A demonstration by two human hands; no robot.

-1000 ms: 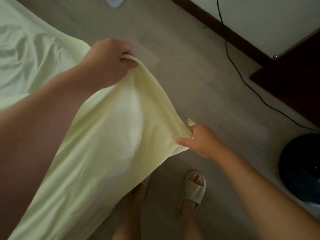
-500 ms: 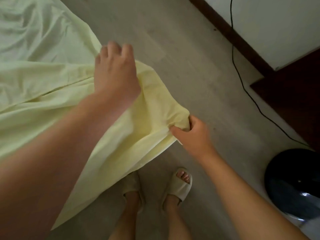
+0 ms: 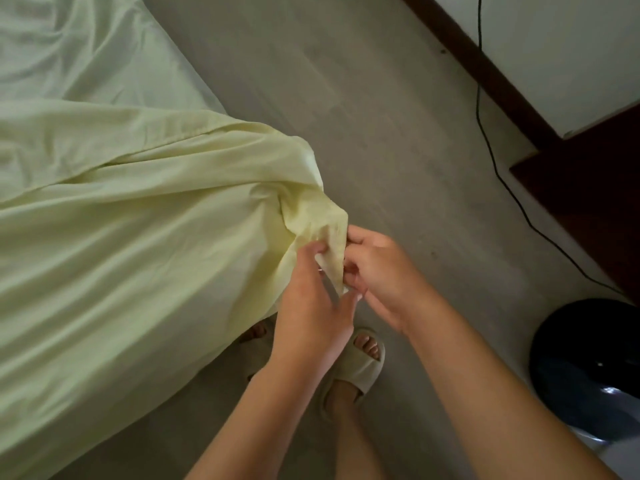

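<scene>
Sheet pale yellow, spread over bed; sheet corner pulled off bed edge, bunched above floor; left hand pinches sheet corner from bed side, fingers curled on fabric; right hand grips same bunch from side away from bed, thumb and fingers closed on cloth; hands close together; slipper on foot just beside bed, under hands; black round object and cable well apart from bed
</scene>
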